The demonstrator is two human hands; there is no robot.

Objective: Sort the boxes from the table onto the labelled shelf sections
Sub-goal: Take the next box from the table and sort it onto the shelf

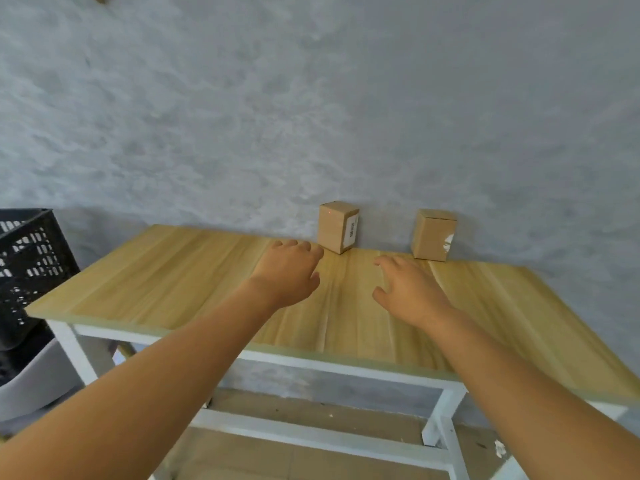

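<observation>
Two small brown cardboard boxes stand upright at the far edge of the wooden table (166,271), against the grey wall. The left box (337,226) has a barcode label on its right side. The right box (433,234) has a torn white patch. My left hand (289,271) hovers over the table just short of the left box, fingers curled and apart, holding nothing. Fingers spread, my right hand (408,289) is stretched out just short of the right box and is empty. No shelf is in view.
A black slotted plastic crate (27,265) stands at the left beside the table, with a grey chair seat (38,379) below it. The table has a white metal frame (311,362) with a lower crossbar. A grey wall backs the table.
</observation>
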